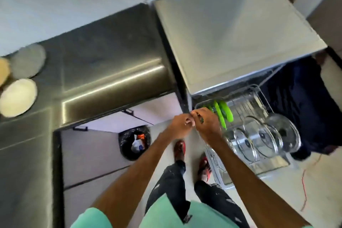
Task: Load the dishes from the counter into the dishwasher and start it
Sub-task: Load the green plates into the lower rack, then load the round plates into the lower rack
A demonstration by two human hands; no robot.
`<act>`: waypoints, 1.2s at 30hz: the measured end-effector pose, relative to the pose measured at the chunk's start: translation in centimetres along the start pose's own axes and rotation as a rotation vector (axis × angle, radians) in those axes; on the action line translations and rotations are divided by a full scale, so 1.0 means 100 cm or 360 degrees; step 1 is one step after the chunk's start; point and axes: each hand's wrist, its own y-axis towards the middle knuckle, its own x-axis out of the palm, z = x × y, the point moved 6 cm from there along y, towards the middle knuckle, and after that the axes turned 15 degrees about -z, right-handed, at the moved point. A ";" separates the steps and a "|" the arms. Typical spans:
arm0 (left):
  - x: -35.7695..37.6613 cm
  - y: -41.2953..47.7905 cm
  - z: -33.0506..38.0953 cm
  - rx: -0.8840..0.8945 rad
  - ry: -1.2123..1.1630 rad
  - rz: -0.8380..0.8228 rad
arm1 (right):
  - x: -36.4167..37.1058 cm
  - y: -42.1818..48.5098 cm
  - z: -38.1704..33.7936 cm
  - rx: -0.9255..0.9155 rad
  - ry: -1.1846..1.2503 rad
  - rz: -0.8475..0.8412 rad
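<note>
The dishwasher rack, a wire basket, is pulled out at the lower right under a steel top. In it stand several clear glass lids and some green utensils. My left hand and my right hand meet at the rack's near left corner, fingers curled and touching. A bit of green shows between my right fingers; what my left hand pinches is too small to tell. On the dark counter at far left lie a grey plate, a white plate and a tan dish.
A black-lined trash bin stands on the floor under the counter, left of my red shoes. A person in dark clothes stands close beyond the rack on the right. The steel top overhangs the rack.
</note>
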 end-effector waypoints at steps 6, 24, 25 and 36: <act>-0.103 -0.126 -0.065 -0.0012 -0.0327 0.0509 | 0.029 0.037 -0.169 -0.0547 0.0034 -0.0236; -0.387 -0.297 -0.323 -0.0237 -0.0759 0.1482 | 0.235 0.229 -0.490 -0.1182 -0.0371 -0.0643; -0.397 -0.306 -0.342 -0.0303 -0.0811 0.1543 | 0.253 0.238 -0.503 -0.1188 -0.0377 -0.0663; -0.412 -0.357 -0.522 -0.0991 -0.1313 0.1985 | 0.425 0.319 -0.548 -0.0916 -0.0544 -0.1181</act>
